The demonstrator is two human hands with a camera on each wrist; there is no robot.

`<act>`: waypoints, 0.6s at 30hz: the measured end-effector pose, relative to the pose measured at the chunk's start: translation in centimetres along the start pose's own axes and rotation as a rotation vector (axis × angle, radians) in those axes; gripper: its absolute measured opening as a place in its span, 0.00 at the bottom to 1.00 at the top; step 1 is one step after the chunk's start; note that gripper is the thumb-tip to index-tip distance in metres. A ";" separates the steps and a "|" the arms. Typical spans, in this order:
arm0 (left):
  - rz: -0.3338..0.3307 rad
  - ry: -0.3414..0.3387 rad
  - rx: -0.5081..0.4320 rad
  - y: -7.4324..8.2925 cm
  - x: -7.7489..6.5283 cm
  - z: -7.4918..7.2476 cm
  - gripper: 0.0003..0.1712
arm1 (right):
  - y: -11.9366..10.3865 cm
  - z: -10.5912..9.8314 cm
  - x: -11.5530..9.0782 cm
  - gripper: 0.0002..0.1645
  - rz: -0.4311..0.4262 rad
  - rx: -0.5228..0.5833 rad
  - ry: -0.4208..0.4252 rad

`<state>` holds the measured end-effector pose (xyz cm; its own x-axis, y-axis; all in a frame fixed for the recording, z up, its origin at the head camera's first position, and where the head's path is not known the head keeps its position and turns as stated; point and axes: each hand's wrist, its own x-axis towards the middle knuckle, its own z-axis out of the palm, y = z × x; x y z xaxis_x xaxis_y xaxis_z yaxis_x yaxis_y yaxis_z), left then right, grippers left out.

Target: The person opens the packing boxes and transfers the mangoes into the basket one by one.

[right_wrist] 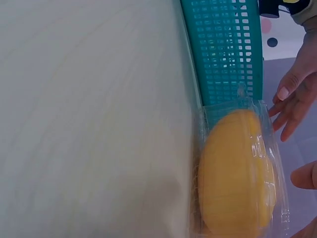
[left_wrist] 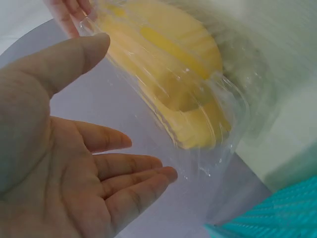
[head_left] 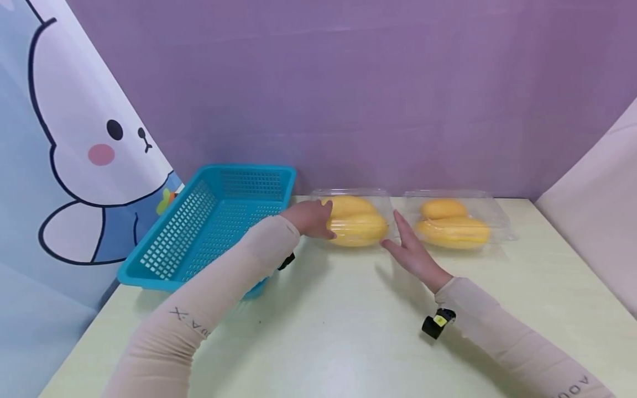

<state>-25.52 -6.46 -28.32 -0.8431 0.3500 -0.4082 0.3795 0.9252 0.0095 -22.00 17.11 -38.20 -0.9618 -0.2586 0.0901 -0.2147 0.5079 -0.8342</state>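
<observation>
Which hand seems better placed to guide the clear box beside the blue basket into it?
Probably the left hand: it is open beside the clear box, on the side toward the blue basket. The right hand, also open, is on the opposite side.

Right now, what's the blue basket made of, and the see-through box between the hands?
The basket looks like stiff moulded plastic with a soft shine: neat rows of holes dot its walls. The box seems thin, glossy clear plastic: the yellow things show through it, and light glints on its edges.
</observation>
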 end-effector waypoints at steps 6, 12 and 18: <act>-0.021 -0.003 -0.045 0.2 -0.2 0.0 0.49 | 0.1 0.3 -0.1 0.48 0.063 0.005 -0.017; -0.041 0.031 -0.064 0.3 -0.3 0.3 0.47 | 0.2 0.5 -0.2 0.49 0.080 -0.001 -0.011; -0.068 0.068 -0.093 0.5 0.0 0.7 0.42 | 0.4 0.6 -0.1 0.50 0.088 0.003 0.008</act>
<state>-25.06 -6.06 -28.91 -0.8907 0.2925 -0.3480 0.2866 0.9555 0.0697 -21.91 16.84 -38.85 -0.9782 -0.2069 0.0205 -0.1289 0.5263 -0.8405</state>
